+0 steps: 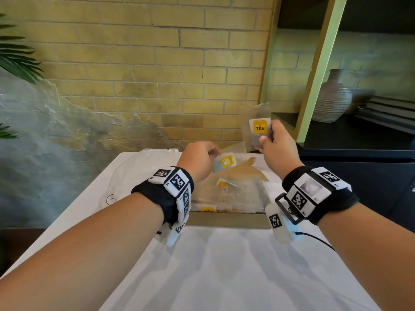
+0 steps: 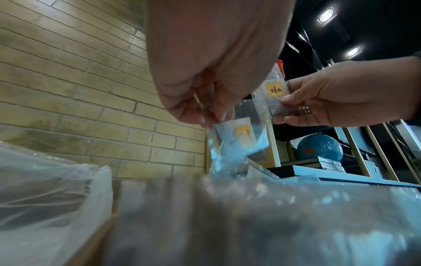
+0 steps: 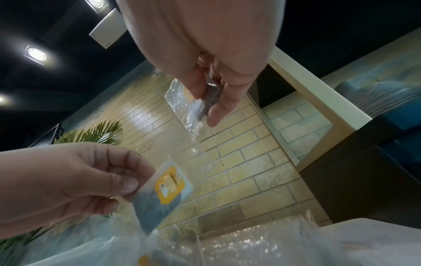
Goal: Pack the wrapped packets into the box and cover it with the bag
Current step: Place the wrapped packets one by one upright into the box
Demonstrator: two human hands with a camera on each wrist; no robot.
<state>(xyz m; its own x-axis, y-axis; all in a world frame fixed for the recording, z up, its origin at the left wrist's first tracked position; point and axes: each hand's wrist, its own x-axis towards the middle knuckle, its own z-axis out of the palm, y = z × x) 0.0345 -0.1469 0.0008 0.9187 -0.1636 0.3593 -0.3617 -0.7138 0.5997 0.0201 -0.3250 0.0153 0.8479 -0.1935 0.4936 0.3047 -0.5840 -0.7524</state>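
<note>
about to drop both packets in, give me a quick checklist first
1. Left hand pinches a tea packet: ok.
2. Right hand grips the TEA packet: ok.
3. Box open below the hands: ok.
4. Left packet over the box: ok.
5. Room left in the box: cannot tell, clear wrap hides it.
6. Bag within reach, left of the box: ok.

the box (image 1: 226, 219) is largely hidden behind both wrists in the head view, and its contents are lost under glare from clear wrapping. the label on the left hand (image 1: 198, 157)'s packet (image 1: 224, 162) is too blurred to be read. the foreground of the left wrist view is smeared beyond telling. the bag (image 1: 125, 173) is partly covered by the left forearm.
</note>
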